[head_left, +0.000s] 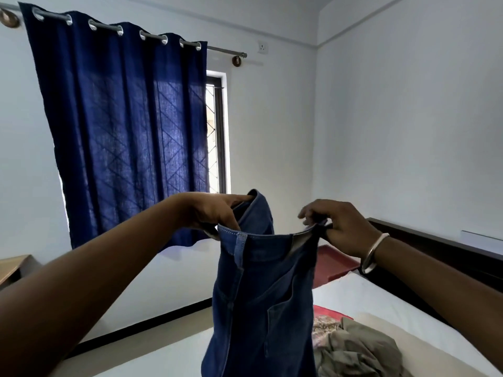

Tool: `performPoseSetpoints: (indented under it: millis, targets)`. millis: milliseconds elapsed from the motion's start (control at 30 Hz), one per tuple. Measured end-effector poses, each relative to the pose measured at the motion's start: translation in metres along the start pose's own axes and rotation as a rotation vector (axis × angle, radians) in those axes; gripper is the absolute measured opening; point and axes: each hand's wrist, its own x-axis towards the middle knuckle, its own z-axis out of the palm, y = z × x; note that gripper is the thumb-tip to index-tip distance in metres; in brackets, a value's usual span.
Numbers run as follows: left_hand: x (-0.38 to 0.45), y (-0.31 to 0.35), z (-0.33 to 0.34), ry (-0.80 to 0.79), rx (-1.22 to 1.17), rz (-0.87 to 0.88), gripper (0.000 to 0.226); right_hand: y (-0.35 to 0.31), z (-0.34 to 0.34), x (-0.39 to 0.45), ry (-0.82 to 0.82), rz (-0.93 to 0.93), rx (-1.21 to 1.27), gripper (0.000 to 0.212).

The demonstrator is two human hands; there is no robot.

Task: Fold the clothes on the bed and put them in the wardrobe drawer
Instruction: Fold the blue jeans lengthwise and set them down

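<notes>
A pair of blue denim jeans (261, 300) hangs upright in the air in front of me, waistband on top, a back pocket facing me. My left hand (212, 212) pinches the waistband at its left end. My right hand (337, 227), with a metal bangle on the wrist, pinches the waistband at its right end. Below the jeans lies the bed (381, 303) with a white sheet. On it sits a crumpled heap of clothes: an olive-grey garment (356, 349) and a patterned cloth (322, 327) with a red piece beside it.
A dark headboard (435, 248) runs along the right wall, with a red pillow (333, 263) at the bed's far end. A dark blue curtain (122, 126) covers the window ahead. A wooden furniture corner (13, 268) shows at the left edge.
</notes>
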Motion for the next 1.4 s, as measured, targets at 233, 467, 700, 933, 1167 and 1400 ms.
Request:
performPoseSetpoints:
  millis: [233, 467, 700, 933, 1167, 1400]
  targets:
    - [0.006, 0.022, 0.019, -0.267, 0.187, 0.092, 0.08, -0.008, 0.009, 0.021, -0.057, -0.175, 0.068, 0.062]
    - [0.014, 0.013, 0.024, -0.309, 0.207, 0.078, 0.09, -0.013, 0.003, 0.029, -0.214, -0.186, 0.031, 0.031]
    - [0.013, 0.0, 0.033, -0.144, 0.209, 0.132, 0.097, -0.001, 0.013, 0.03, -0.25, -0.157, -0.007, 0.036]
    - [-0.021, -0.004, 0.021, 0.174, 0.605, 0.299, 0.033, 0.013, 0.013, 0.032, -0.168, -0.082, 0.015, 0.01]
    - [-0.028, 0.01, 0.014, -0.071, 0.808, -0.093, 0.019, 0.004, 0.023, 0.05, -0.17, -0.032, 0.009, 0.021]
    - [-0.004, 0.001, 0.03, -0.06, 1.178, -0.053, 0.024, -0.005, 0.038, 0.062, -0.108, 0.02, -0.023, 0.024]
